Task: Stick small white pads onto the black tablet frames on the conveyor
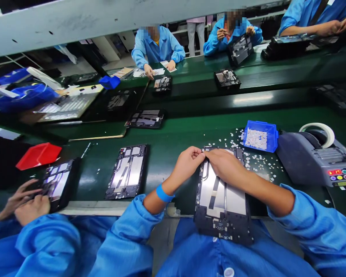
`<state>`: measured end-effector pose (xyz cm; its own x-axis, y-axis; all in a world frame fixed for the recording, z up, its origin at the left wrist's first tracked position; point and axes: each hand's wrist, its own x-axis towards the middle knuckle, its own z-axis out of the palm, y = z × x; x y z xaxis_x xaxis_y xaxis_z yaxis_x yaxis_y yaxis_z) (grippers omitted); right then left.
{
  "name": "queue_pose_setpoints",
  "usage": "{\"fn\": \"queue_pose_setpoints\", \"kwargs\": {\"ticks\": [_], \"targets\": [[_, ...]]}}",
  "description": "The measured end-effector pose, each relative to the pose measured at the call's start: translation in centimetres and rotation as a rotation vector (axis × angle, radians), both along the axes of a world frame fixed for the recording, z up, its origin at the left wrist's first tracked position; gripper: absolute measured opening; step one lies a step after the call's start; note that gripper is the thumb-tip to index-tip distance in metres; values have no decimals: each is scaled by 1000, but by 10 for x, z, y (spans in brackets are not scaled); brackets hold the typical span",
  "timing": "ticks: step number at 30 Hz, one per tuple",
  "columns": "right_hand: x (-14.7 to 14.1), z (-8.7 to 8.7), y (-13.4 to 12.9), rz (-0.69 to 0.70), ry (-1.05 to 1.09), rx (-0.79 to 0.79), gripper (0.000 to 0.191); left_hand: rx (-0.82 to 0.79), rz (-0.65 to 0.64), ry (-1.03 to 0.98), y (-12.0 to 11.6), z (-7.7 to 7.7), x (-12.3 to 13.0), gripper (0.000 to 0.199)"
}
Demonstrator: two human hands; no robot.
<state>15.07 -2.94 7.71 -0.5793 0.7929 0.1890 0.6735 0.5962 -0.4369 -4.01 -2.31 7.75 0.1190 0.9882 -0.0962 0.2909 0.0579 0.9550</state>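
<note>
An opened tablet-like device (238,200), black-framed with silver plates and dark ribbon cables, lies in front of me, its near end reaching past the bench edge. My left hand (189,161) is closed in a pinch at its far left corner, a blue band round the wrist. From the right, my right hand (223,163) reaches across the device, and its fingertips meet the left ones at the same corner. What the fingers hold, if anything, is too small and hidden to name. Small white pieces (259,163) are scattered on the bench just beyond the device.
A blue tray (273,136) of white pieces stands beside a grey tape dispenser (302,165). Another opened device (127,171) lies to the left. Further left are a red bin (40,154) and a co-worker's hands (31,206) on a device. Other people work across the bench.
</note>
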Motion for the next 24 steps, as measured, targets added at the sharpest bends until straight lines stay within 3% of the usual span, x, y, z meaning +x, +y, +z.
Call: {"fn": "queue_pose_setpoints", "kwargs": {"ticks": [4,8,15,18,21,24], "targets": [[-3,0,-3,-94,78,83,28,40,10,53,-2,-6,-4,13],[-8,5,3,-145,118,117,18,120,35,146,-9,-2,-2,14],[-7,13,7,-252,176,-12,12,498,-15,512,-18,2,2,16],[-11,16,4,-284,147,-21,16,580,-54,546,-19,1,4,17],[-11,19,5,-316,103,-22,17,481,-51,451,-17,1,5,16],[20,25,14,-423,72,25,16,232,-19,247,-12,0,4,12]]}}
